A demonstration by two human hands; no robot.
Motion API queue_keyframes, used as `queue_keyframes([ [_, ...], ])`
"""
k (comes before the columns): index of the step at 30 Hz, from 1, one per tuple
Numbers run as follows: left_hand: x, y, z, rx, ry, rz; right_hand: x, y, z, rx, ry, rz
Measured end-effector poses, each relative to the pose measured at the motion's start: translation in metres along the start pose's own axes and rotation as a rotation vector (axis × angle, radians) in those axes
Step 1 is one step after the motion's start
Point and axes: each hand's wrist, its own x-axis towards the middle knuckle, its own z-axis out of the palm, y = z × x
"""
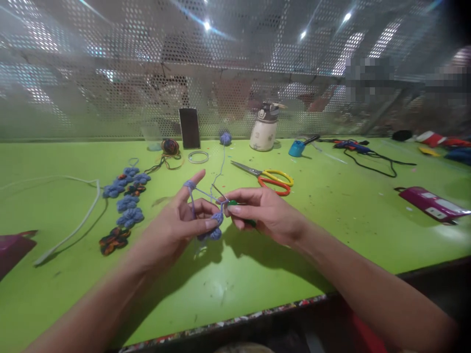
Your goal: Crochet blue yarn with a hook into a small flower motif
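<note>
Between thumb and fingers, my left hand [184, 215] pinches a small blue-purple crochet piece [213, 231]. Blue yarn [223, 162] wraps round its raised index finger and runs back to a yarn ball [225, 138] at the table's far side. My right hand [263, 211] grips a crochet hook [232, 204] by its green handle. The hook's thin metal shaft points up and left, among the yarn strands near the piece. Whether a loop sits on the hook is too small to tell. Finished-looking crochet flowers [130, 216], blue and dark multicoloured, lie left of my left hand.
Yellow-and-orange scissors [274, 180] lie beyond my right hand. Along the back stand a phone [189, 128], a white bottle [263, 132] and a dark multicoloured yarn ball [170, 147]. A purple power strip [434, 203] sits at right; a white cable [84, 220] curves at left.
</note>
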Motion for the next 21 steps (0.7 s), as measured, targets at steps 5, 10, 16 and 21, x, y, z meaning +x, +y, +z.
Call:
queue_keyframes([
  [5, -0.0019, 0.0017, -0.0006, 0.007, 0.018, -0.014, -0.0003, -0.0028, -0.0048, -0.166, 0.013, -0.025],
  [10, -0.0021, 0.0019, 0.0014, -0.016, 0.048, -0.022, -0.0008, -0.0037, -0.0032, -0.305, 0.019, -0.067],
  [16, -0.0015, 0.0003, 0.0017, 0.016, 0.076, -0.005, -0.0024, -0.0042, -0.0003, -0.376, 0.019, -0.094],
  [21, -0.0004, -0.0001, -0.0001, 0.07, 0.059, 0.0, -0.0013, -0.0017, 0.0014, -0.334, 0.024, -0.061],
])
